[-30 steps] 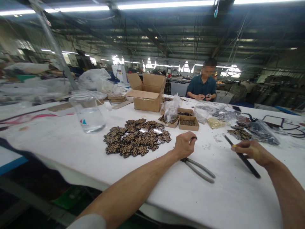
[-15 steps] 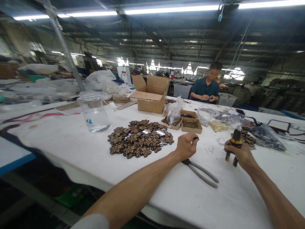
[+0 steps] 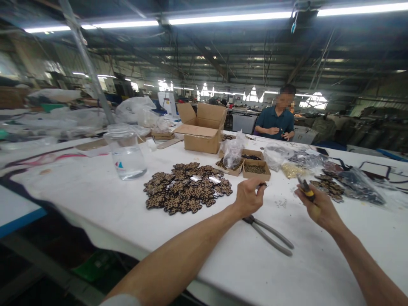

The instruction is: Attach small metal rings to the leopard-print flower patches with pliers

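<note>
My left hand (image 3: 250, 196) is closed in a pinch on a small dark piece (image 3: 262, 185), too small to make out fully. In my right hand (image 3: 320, 209) is a pair of pliers (image 3: 306, 190) with black and yellow handles, its jaws pointing up and left. A second pair of pliers with grey handles (image 3: 270, 236) lies on the white table (image 3: 242, 272), its head partly hidden below my left hand. To the left is a pile of leopard-print, flower-shaped pieces (image 3: 188, 187), a few with shiny silver patches. Tiny bits (image 3: 281, 203) lie between my hands.
Small boxes of metal parts (image 3: 256, 175) and an open carton (image 3: 204, 144) stand beyond my hands. A water jug (image 3: 129, 159) is at the left. Plastic bags (image 3: 360, 187) and more leopard pieces (image 3: 328, 187) lie at the right. A person (image 3: 276, 117) sits across the table.
My right hand has turned the pliers from upright, handles down, to tilted with the jaws toward the left. My left hand stays almost in place.
</note>
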The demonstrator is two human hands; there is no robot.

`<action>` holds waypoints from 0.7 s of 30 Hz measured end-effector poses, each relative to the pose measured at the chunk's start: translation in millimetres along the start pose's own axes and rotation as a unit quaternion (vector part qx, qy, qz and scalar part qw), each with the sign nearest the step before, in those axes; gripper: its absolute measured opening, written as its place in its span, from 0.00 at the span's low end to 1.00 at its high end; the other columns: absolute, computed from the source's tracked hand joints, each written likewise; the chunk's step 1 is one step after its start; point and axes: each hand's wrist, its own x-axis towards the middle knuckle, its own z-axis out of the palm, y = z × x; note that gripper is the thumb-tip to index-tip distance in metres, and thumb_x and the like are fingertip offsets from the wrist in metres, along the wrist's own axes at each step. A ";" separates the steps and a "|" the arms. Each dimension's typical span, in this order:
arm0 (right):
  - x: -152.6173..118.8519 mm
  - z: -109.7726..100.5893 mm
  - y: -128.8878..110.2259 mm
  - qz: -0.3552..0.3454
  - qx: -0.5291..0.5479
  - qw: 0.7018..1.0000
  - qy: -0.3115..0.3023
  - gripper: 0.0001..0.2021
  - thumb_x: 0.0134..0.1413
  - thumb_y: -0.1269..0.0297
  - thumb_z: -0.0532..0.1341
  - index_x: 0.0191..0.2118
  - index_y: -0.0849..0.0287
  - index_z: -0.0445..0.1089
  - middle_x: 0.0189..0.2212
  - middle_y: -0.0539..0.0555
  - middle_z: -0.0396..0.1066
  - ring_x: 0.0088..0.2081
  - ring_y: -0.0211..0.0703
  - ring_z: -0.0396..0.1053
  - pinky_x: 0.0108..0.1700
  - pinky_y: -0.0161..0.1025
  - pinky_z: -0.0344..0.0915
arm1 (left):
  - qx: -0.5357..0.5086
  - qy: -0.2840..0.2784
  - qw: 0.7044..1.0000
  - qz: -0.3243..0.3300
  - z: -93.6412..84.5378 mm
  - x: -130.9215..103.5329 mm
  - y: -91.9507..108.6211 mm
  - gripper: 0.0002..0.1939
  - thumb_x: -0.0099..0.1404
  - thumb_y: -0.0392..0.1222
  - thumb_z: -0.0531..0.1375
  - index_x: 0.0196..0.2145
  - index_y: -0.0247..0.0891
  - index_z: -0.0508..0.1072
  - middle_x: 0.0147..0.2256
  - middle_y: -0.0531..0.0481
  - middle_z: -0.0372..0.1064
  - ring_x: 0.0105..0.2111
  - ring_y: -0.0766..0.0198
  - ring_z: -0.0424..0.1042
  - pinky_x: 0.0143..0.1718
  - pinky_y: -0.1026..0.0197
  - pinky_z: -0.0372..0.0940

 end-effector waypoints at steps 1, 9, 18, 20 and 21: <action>-0.1 1.3 -0.5 -0.029 -0.041 0.999 -0.008 0.19 0.56 0.48 0.61 0.48 0.55 0.71 0.33 0.55 0.74 0.33 0.48 0.69 0.38 0.43 0.66 | -0.002 0.002 1.000 0.005 -0.5 0.5 1.0 0.05 0.67 0.38 0.56 0.36 0.38 0.72 0.33 0.47 0.73 0.34 0.61 0.72 0.37 0.59 0.67; 0.5 19.4 4.5 -0.195 -0.178 0.964 0.008 0.26 0.56 0.64 0.55 0.61 0.57 0.59 0.50 0.63 0.66 0.48 0.58 0.64 0.50 0.53 0.64 | -0.015 0.005 0.999 0.049 -0.3 1.1 10.1 0.05 0.67 0.39 0.56 0.37 0.38 0.72 0.33 0.46 0.73 0.35 0.61 0.72 0.38 0.59 0.67; -7.9 36.3 -0.6 -0.214 -0.195 0.957 0.016 0.38 0.47 0.74 0.56 0.67 0.58 0.50 0.56 0.64 0.59 0.56 0.62 0.57 0.58 0.60 0.61 | -0.042 0.005 0.998 0.054 -0.2 -0.3 15.7 0.04 0.67 0.38 0.56 0.38 0.37 0.71 0.33 0.46 0.72 0.34 0.62 0.71 0.37 0.59 0.66; -8.1 38.1 -1.9 -0.218 -0.198 0.956 0.010 0.39 0.46 0.75 0.56 0.67 0.58 0.49 0.56 0.65 0.59 0.57 0.62 0.57 0.58 0.60 0.60 | -0.046 0.005 0.997 0.056 -0.1 -0.4 16.3 0.05 0.67 0.38 0.56 0.38 0.37 0.71 0.33 0.46 0.73 0.34 0.62 0.71 0.38 0.59 0.66; -8.2 38.9 -2.6 -0.219 -0.199 0.955 0.007 0.39 0.46 0.75 0.56 0.67 0.59 0.48 0.56 0.65 0.58 0.57 0.62 0.57 0.58 0.60 0.60 | -0.048 0.003 0.997 0.057 -0.1 -0.6 16.5 0.05 0.67 0.38 0.56 0.38 0.37 0.71 0.34 0.46 0.73 0.34 0.62 0.71 0.38 0.59 0.66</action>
